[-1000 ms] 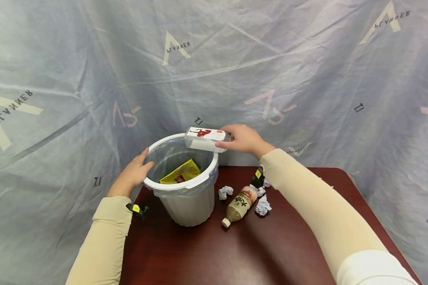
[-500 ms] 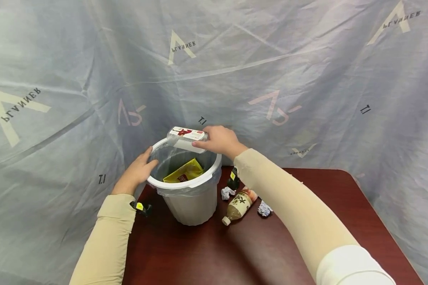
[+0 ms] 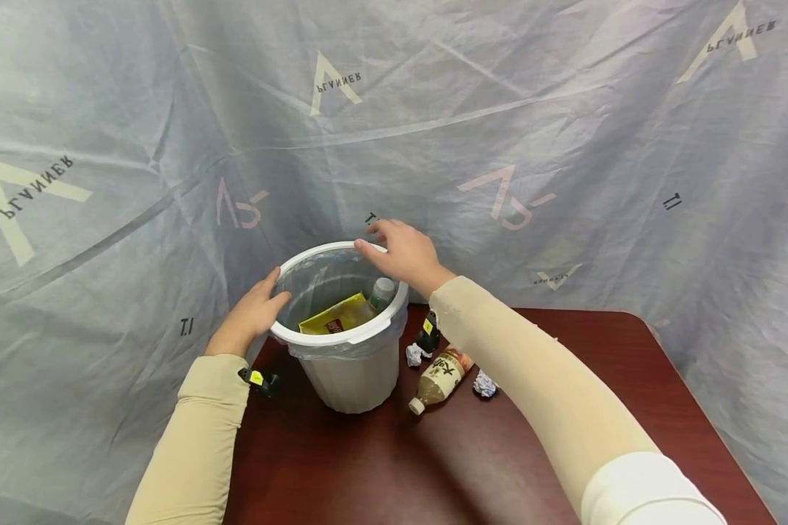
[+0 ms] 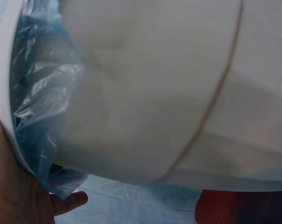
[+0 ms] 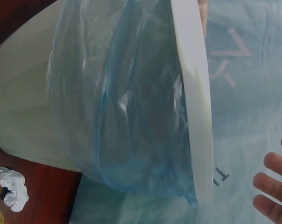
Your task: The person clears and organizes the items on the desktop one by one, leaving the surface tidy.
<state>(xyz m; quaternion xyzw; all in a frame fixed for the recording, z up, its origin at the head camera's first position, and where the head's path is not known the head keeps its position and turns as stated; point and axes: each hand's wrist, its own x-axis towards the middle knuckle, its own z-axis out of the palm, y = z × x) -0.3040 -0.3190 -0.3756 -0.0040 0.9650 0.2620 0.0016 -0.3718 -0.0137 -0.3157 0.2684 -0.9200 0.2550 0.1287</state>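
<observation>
Bin (image 3: 357, 379) stands upright left of centre frame, mouth up, vertical axis, blue-tinted liner (image 5: 141, 102) folded over the rim. Left hand (image 3: 246, 317) holds the rim on its left side, thumb over the opening; left wrist view shows the palm against the rim's outside. Right hand (image 3: 403, 255) holds nothing: fingers loosely spread, over the back right of the rim near frame centre. Right wrist view puts its fingertips at the right edge, apart from the rim.

Capped bottle (image 3: 382, 293) sits inside the bin, right side of the mouth. Cap up, pointing to the top of the frame, long axis steep with a slight lean right; lower end hidden. Yellow packet (image 3: 338, 318) just left of it, long axis slanting lower left to upper right.

Brown labelled bottle (image 3: 440, 380) lies on the table (image 3: 368, 467) right of the bin, cap toward lower left, base end toward upper right, partly behind the right forearm. Paper balls (image 3: 484, 384) lie on either side of it.
</observation>
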